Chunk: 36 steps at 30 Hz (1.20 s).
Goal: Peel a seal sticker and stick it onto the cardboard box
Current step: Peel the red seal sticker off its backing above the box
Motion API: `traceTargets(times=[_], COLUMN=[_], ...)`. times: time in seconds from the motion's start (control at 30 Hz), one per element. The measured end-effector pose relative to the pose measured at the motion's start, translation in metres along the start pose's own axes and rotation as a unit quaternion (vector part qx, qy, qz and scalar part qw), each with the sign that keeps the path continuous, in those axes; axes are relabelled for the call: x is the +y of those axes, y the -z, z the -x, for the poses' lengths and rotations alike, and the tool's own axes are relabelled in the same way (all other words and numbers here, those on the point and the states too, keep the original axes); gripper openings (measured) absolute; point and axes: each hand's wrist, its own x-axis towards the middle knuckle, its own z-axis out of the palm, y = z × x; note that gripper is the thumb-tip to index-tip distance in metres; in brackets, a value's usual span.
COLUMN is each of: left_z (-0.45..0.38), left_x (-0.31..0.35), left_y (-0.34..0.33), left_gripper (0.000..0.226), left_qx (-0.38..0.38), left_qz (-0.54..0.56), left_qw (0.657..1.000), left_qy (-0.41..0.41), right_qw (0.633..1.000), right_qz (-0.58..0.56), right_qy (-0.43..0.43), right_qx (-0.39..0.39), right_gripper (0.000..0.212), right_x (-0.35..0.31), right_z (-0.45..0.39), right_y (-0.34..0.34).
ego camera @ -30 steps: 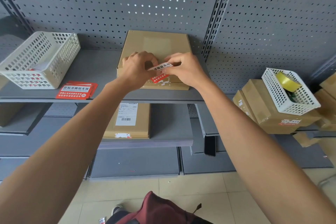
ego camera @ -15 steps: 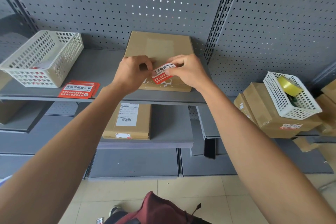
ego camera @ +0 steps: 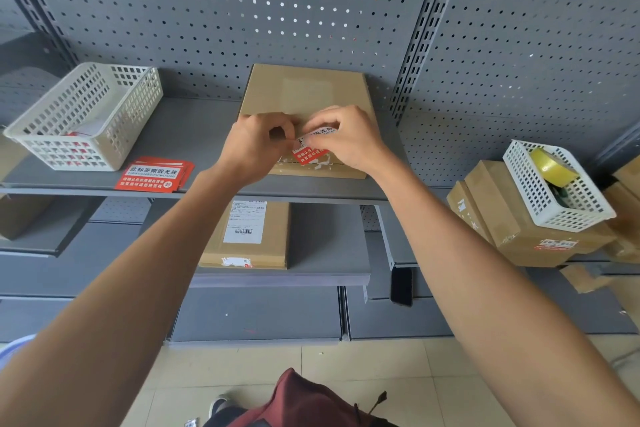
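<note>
You are pinching the seal sticker with both hands, working it just above the near edge of the cardboard box on the shelf. Your right hand is grasping the sticker's upper white strip between thumb and forefinger, likely keeping it steady. Your left hand is clenching at its left corner, fingers curled in, probably picking the backing loose; whether it is actually separating, you cannot tell from here. Below your fingers the box flap is showing white torn residue, so that seam looks like the target spot. Holding the sticker right over it is keeping the placement move short. Left of your fingers a stack of spare seal stickers is lying flat beside the white basket, within easy reach.
</note>
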Motion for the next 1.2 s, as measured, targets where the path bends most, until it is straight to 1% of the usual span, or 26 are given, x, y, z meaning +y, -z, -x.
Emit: traceTargets(times=[0.03, 0.1, 0.2, 0.33, 0.43, 0.63, 0.8, 0.87, 0.9, 0.97, 1.0, 1.03, 1.13, 1.2], left_z=[0.0, 0.0, 0.001, 0.002, 0.003, 0.003, 0.004, 0.003, 0.003, 0.002, 0.002, 0.002, 0.002, 0.002], left_x=[-0.001, -0.002, -0.002, -0.004, -0.003, -0.003, 0.0, 0.0, 0.0, -0.003, -0.003, -0.003, -0.002, 0.0], left_y=[0.0, -0.001, 0.0, 0.003, 0.002, 0.001, 0.001, 0.001, 0.002, 0.001, 0.001, 0.001, 0.002, 0.002], left_gripper=[0.014, 0.014, 0.02, 0.025, 0.02, 0.008, 0.006, 0.004, 0.005, 0.008, 0.009, 0.01, 0.012, 0.009], left_qx=[-0.001, 0.0, 0.011, -0.002, 0.006, -0.004, 0.002, -0.002, -0.004, -0.006, -0.006, -0.006, -0.009, -0.007], left_qz=[0.0, -0.002, -0.016, -0.017, -0.022, -0.022, -0.012, -0.005, -0.005, -0.005, -0.005, -0.008, -0.011, -0.007], left_qw=[1.0, 1.0, 1.0, 1.0, 1.0, 0.999, 1.0, 1.0, 1.0, 1.0, 1.0, 1.0, 1.0, 1.0], left_qy=[-0.001, -0.004, -0.011, -0.011, -0.017, -0.035, -0.029, -0.022, -0.021, -0.025, -0.025, -0.025, -0.027, -0.023], right_qw=[1.0, 1.0, 1.0, 0.999, 0.998, 0.998, 0.998, 0.998, 0.998, 0.995, 0.994, 0.995, 0.997, 0.998], right_qz=[-0.007, -0.018, -0.031, -0.044, -0.053, -0.056, -0.052, -0.05, -0.056, -0.084, -0.088, -0.077, -0.045, -0.037], right_qy=[0.005, 0.008, 0.002, -0.003, -0.013, -0.021, -0.026, -0.027, -0.029, -0.032, -0.03, -0.028, -0.031, -0.023], right_qx=[0.005, 0.009, 0.0, -0.007, -0.012, -0.012, -0.017, -0.014, -0.019, -0.046, -0.058, -0.064, -0.059, -0.04], right_gripper=[0.011, 0.008, 0.009, 0.011, 0.011, 0.01, 0.01, 0.013, 0.019, 0.039, 0.043, 0.039, 0.018, 0.014], right_x=[-0.001, -0.002, -0.001, 0.0, -0.001, 0.0, 0.0, 0.001, 0.001, 0.003, 0.003, 0.004, 0.002, 0.001], right_z=[-0.001, -0.002, -0.003, -0.003, -0.004, -0.006, -0.006, -0.007, -0.007, -0.009, -0.01, -0.011, -0.01, -0.01], right_y=[-0.002, -0.003, -0.003, -0.002, -0.002, -0.002, -0.002, -0.004, -0.004, -0.001, 0.001, 0.001, -0.001, -0.003])
